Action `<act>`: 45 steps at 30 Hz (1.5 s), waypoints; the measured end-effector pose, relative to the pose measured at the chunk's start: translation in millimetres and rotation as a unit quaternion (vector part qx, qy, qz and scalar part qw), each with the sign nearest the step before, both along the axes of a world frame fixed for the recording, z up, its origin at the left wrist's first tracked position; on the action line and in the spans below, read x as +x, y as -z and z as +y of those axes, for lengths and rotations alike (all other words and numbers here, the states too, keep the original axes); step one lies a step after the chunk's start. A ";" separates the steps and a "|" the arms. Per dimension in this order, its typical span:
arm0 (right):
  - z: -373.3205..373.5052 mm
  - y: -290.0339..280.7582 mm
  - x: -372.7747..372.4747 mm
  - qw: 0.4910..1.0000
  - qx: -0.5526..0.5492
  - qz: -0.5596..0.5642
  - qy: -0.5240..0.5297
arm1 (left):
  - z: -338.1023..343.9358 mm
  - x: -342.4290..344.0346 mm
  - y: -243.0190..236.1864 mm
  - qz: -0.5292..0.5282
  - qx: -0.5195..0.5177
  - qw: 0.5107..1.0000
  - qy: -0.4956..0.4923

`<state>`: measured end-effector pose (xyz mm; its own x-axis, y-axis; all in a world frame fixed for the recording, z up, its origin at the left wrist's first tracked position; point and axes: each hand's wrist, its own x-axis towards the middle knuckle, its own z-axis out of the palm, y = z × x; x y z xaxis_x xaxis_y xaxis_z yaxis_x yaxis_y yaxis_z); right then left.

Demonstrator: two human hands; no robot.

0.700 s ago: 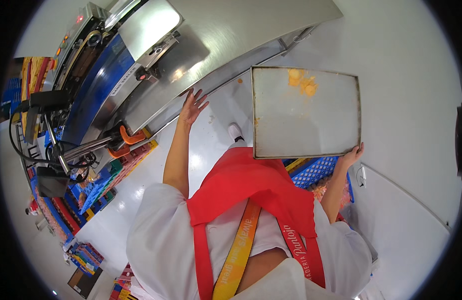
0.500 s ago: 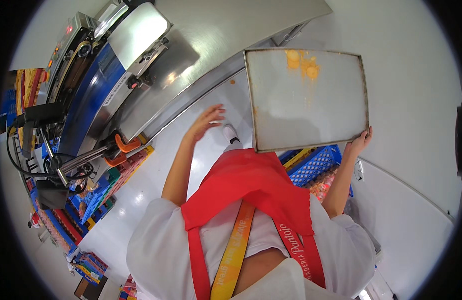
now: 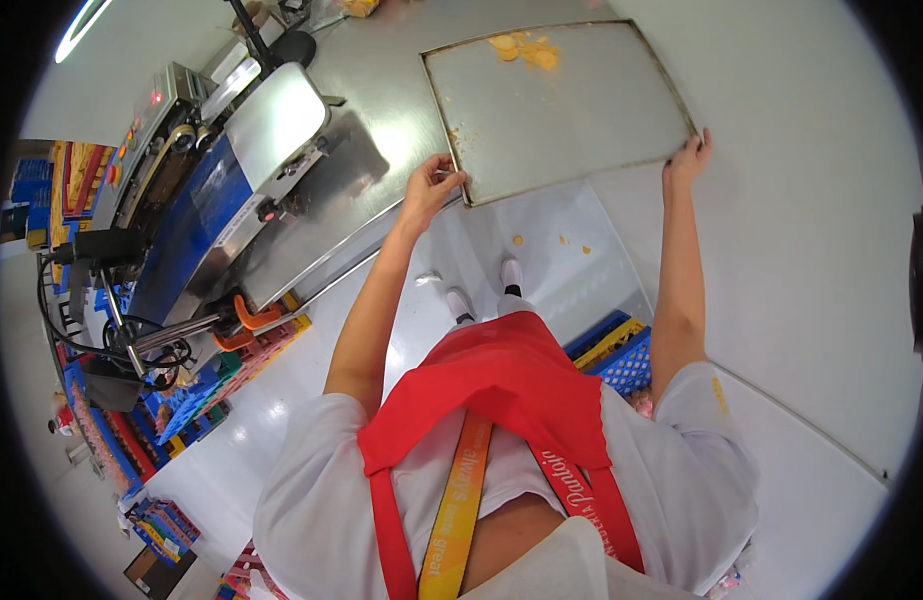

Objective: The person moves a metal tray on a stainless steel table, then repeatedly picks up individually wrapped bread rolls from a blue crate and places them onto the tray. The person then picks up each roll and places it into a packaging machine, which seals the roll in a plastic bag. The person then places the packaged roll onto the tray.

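A shallow rectangular metal baking tray (image 3: 582, 110) with a dark, worn rim is held out in front of me. Orange-yellow crumbs or flakes (image 3: 527, 50) lie near its far edge. My left hand (image 3: 431, 190) pinches the near left corner, while my right hand (image 3: 689, 160) grips the near right corner. The tray's far part overlaps the steel table (image 3: 382, 90); I cannot tell whether it rests on it.
A band-sealing machine (image 3: 212, 190) with a blue belt stands on the table at left, its orange-handled clamp (image 3: 252, 320) jutting out nearer me. Stacked plastic crates (image 3: 622, 360) sit by my right arm. Crumbs (image 3: 562, 240) dot the white floor. A wall (image 3: 802, 200) rises at right.
The tray has moved forward and left, over the table. My left hand, free before, has taken hold of its left corner. My right hand keeps its grip and reaches farther out.
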<state>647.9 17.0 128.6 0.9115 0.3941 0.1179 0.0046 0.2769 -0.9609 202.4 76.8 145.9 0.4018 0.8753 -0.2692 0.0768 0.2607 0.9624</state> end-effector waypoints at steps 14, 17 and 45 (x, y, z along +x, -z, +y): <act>178.1 28.2 71.1 0.975 -0.145 0.135 -0.096 | 116.9 80.5 26.4 0.110 0.012 0.990 -0.082; 165.1 46.0 89.2 0.983 -0.138 0.072 -0.097 | 126.4 99.9 31.8 0.122 0.025 0.987 -0.105; -391.7 223.2 -351.9 0.770 -0.603 0.059 -0.202 | -161.6 -205.8 572.0 0.619 -0.128 0.460 0.624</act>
<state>296.0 -374.7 -94.6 0.6625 0.4059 -0.6295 0.0447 -0.8604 -0.5076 -3.4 -84.8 -426.1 -0.0520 0.0484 -0.9975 0.7675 -0.6371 -0.0710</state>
